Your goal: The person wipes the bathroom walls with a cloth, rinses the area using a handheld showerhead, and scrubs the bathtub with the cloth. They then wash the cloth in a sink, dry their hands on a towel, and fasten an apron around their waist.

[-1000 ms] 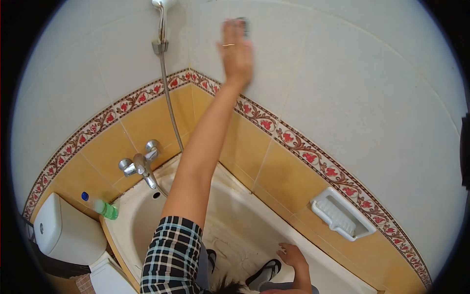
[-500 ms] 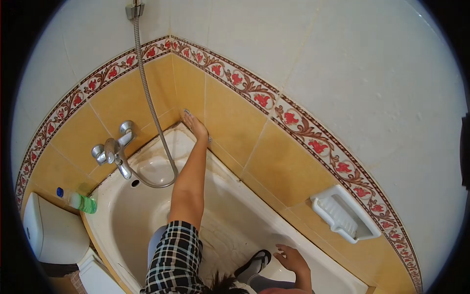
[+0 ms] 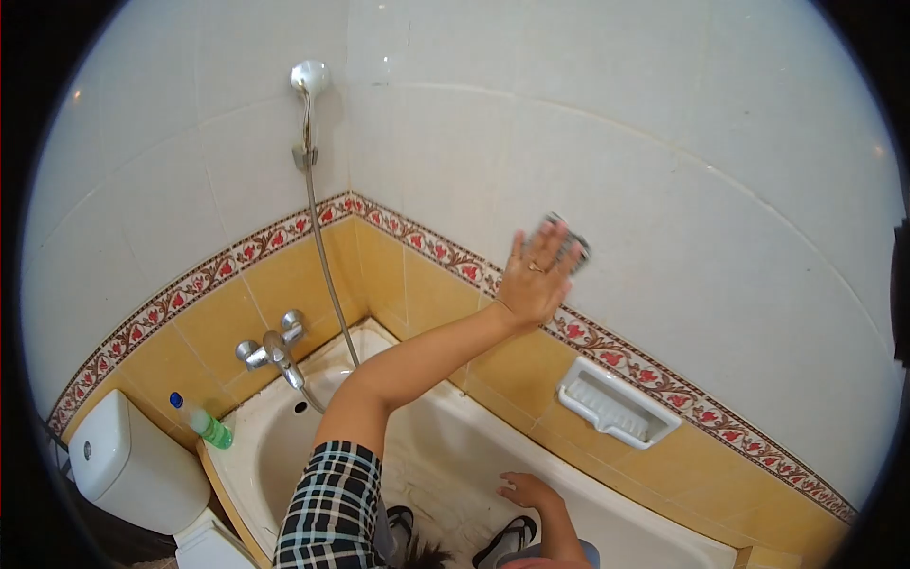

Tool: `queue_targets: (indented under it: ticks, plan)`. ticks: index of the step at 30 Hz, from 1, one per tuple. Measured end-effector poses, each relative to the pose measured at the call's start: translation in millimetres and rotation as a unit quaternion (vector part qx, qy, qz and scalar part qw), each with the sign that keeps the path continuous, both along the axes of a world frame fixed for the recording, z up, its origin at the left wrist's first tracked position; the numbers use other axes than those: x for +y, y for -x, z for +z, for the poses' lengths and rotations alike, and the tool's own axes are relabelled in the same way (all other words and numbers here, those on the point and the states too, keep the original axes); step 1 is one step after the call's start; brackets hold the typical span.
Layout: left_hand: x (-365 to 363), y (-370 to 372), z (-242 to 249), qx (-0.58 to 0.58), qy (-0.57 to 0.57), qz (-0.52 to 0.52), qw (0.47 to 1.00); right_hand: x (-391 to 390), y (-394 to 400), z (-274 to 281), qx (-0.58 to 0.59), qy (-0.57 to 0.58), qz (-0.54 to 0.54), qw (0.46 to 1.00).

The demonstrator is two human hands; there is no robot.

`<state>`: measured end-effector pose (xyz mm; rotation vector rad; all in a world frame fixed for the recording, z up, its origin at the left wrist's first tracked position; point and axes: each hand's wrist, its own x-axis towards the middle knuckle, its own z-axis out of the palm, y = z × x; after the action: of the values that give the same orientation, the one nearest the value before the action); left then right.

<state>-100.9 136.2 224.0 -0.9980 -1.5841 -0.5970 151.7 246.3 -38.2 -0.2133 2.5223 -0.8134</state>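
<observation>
Pressed on the white wall tiles just above the floral border, my left hand point(image 3: 536, 283) has its fingers over a dark grey scouring pad point(image 3: 574, 248). The pad shows past the fingertips, and a ring is on one finger. Lower down, my right hand point(image 3: 526, 491) hangs over the bathtub point(image 3: 445, 427) with its fingers loosely apart and nothing in them. Between the hands, a white soap dish point(image 3: 616, 406) is set into the yellow tiles.
A chrome mixer tap point(image 3: 280, 349) and shower hose point(image 3: 327, 256) are at the left, below a shower head point(image 3: 310, 78). A green bottle point(image 3: 214, 431) stands on the tub's corner beside the toilet tank point(image 3: 142, 465). Two feet in sandals point(image 3: 507, 541) are in the tub.
My left hand has gone from the low tub corner up and right onto the white tiles. The view has tilted up, showing the shower head. My right hand stays low over the tub.
</observation>
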Motion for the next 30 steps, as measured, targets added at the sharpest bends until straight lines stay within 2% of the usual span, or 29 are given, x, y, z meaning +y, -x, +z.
queue_targets:
  ticks: [3,4,5,6,7,9,12,15,18,19,20,22,26,29,30]
  plan:
    - [-12,18,37,0.158,0.131,-0.019,0.978,5,1,5,-0.033,0.025,-0.018,0.999]
    - [-23,30,59,0.196,0.134,-0.018,0.971,8,2,6,-0.023,0.016,-0.017,0.999]
    - [-32,49,73,0.156,0.135,0.102,0.973,12,1,6,-0.013,0.009,-0.017,1.0]
    - [-40,54,96,-0.001,0.077,0.151,0.985,15,-1,6,-0.005,0.0,-0.016,1.0]
    - [-53,59,115,-0.048,-0.048,0.071,0.995,19,-2,4,0.001,0.0,-0.018,1.0]
    - [-47,63,140,-0.206,-0.268,0.131,0.932,26,-1,-1,0.014,-0.004,-0.02,1.0]
    - [-16,42,144,-0.209,-0.278,0.143,0.927,26,-4,-4,0.04,-0.011,-0.044,0.998]
    - [17,-13,136,-0.151,-0.15,0.083,0.974,15,-11,-2,0.072,-0.01,-0.091,0.993]
    - [34,-58,117,-0.167,-0.022,0.061,0.984,-5,-27,6,0.16,0.112,-0.147,0.97]
    - [35,-69,112,-0.175,0.013,0.057,0.983,-17,-33,9,0.203,0.19,-0.188,0.942]
    - [36,-77,107,-0.181,0.05,0.054,0.981,-26,-41,11,0.235,0.21,-0.214,0.925]
    - [36,-84,100,-0.178,0.055,0.041,0.982,-48,-59,26,0.297,0.248,-0.264,0.883]
    - [30,-65,106,-0.126,0.026,0.012,0.992,-74,-55,21,0.273,0.271,-0.314,0.868]
    - [26,-35,142,-0.041,0.02,0.008,0.999,-82,-18,-41,0.284,0.296,-0.303,0.86]
    - [21,-28,161,-0.014,0.022,0.015,1.0,-84,-8,-59,0.275,0.273,-0.3,0.872]
